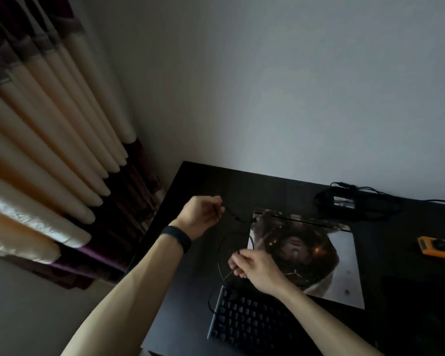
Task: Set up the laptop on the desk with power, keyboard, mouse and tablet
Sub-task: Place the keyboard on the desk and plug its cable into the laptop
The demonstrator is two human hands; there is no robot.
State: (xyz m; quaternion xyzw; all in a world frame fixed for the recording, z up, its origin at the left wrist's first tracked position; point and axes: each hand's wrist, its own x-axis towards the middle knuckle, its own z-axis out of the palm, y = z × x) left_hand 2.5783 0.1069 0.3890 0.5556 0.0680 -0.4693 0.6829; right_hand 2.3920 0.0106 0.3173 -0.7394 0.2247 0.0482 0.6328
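Dark tabletop [190, 181], left edge running close beside the curtain [49, 150], back edge meeting the wall. Closed laptop [319, 253] (lid bearing a printed picture) is lying mid-surface; keyboard [247, 322] is sitting just in front of it, near the left edge. Thin cable [237, 218] is looping over bare surface left of the laptop. Left hand [201, 217], grip pinching the cable's far stretch; right hand [254, 268], grip pinching its near stretch over the lid corner. Power adapter [344, 202] is lying at the back edge.
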